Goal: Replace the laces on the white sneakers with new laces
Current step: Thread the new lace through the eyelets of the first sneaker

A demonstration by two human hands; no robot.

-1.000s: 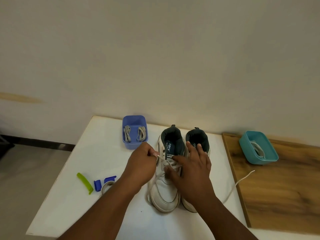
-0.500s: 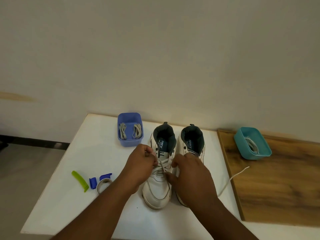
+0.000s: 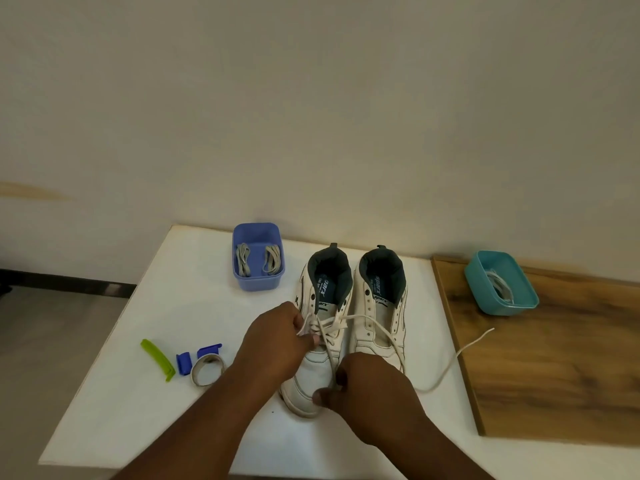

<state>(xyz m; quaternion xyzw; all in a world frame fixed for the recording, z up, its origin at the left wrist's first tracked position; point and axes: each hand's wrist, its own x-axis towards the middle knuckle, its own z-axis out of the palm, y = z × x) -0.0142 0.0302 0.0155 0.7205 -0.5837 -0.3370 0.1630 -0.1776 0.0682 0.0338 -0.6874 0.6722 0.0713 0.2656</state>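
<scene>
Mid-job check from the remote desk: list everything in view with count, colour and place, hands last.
White sneakers: 2, white with dark collars, side by side at table centre.
White shoelace: 1, threaded in the left sneaker, its tail trailing right.
Blue plastic tub: 1, back left, holding 2 grey lace bundles.
Teal plastic tub: 1, on the wooden board, a white lace inside.
Green plastic clip: 1, front left.
Blue plastic pieces: 2, beside the clip.
Grey ring: 1, by the blue pieces.
White table: 1.
Left hand: pinches the lace at the eyelets.
Right hand: grips the lace near the toe.

Plain room — white table [image 3: 194,306], bare wall [image 3: 311,116]
</scene>
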